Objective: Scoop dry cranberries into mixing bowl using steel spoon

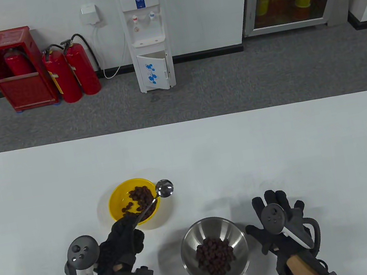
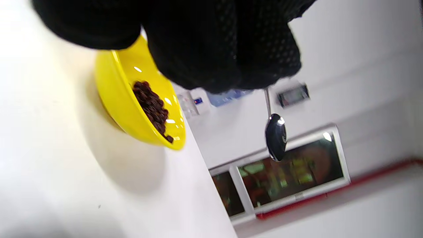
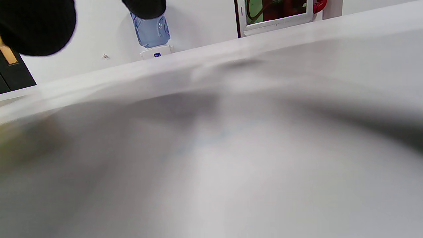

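Empty spoon beside the yellow bowl

Our left hand [image 1: 123, 240] holds the steel spoon [image 1: 164, 188], handle slanting across the yellow bowl [image 1: 115, 194]; right hand [image 1: 280, 223] spread open.

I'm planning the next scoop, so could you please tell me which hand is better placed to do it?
Left. The left hand already holds the steel spoon, its empty bowl beside the yellow bowl of cranberries. The right hand lies open beside the mixing bowl.
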